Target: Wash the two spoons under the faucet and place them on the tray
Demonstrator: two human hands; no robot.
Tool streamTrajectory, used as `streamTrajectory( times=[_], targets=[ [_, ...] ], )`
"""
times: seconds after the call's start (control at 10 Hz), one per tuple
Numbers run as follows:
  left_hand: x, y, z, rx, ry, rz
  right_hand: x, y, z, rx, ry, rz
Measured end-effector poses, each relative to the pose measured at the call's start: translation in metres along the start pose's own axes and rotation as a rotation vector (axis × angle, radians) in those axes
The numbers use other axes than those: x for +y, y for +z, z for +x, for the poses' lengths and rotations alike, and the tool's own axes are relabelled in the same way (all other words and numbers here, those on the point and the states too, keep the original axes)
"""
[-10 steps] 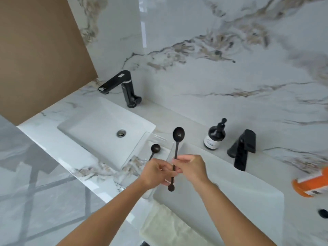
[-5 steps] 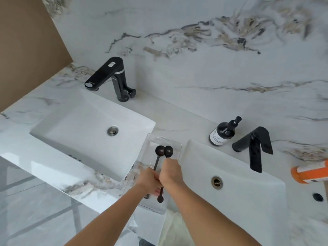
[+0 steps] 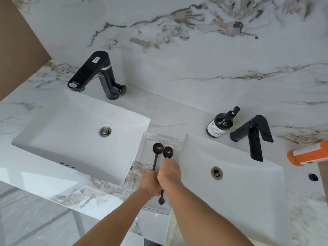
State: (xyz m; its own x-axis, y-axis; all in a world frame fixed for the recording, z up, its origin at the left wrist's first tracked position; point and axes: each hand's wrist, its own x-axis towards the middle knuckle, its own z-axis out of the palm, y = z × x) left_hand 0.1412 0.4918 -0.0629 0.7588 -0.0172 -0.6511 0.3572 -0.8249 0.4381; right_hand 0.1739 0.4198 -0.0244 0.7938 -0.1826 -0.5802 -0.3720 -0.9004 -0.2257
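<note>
A clear tray (image 3: 175, 148) lies on the marble counter between two sinks. Two dark spoons lie along it, bowls at the far end and side by side. The left spoon (image 3: 157, 148) rests free, its handle running under my left hand. The right spoon (image 3: 167, 152) passes beneath both hands, and its handle tip pokes out near the tray's front. My right hand (image 3: 169, 172) is closed over that handle. Pressed against it, my left hand (image 3: 149, 183) is curled on the same handle lower down.
A white sink (image 3: 74, 135) with a black faucet (image 3: 99, 73) is on the left. On the right, another white sink (image 3: 236, 189) has its own black faucet (image 3: 253, 135). A dark soap bottle (image 3: 219, 125) stands behind, and an orange bottle (image 3: 308, 154) lies at the far right.
Both hands have lowered the second spoon from mid-air onto the tray, beside the first spoon. The view has shifted left and closer to the counter.
</note>
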Motion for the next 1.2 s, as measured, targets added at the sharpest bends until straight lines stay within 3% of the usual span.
streamTrajectory(
  times=[0.3,0.8,1.0,1.1,1.2],
  targets=[
    [0.007,0.007,-0.005,0.098,0.073,0.09,0.012,-0.004,0.006,0.012,0.06,0.122],
    [0.013,0.004,-0.018,0.11,0.024,-0.089,0.019,-0.02,0.003,0.072,-0.045,0.039],
    [0.013,0.002,-0.015,0.084,0.047,-0.161,0.041,-0.039,0.004,0.097,-0.011,0.307],
    [0.029,-0.002,-0.014,0.124,0.08,-0.155,0.068,-0.044,0.005,0.096,0.041,0.596],
    [0.058,-0.005,-0.018,0.204,0.116,-0.016,0.098,-0.049,0.005,0.109,0.059,0.8]
  ],
)
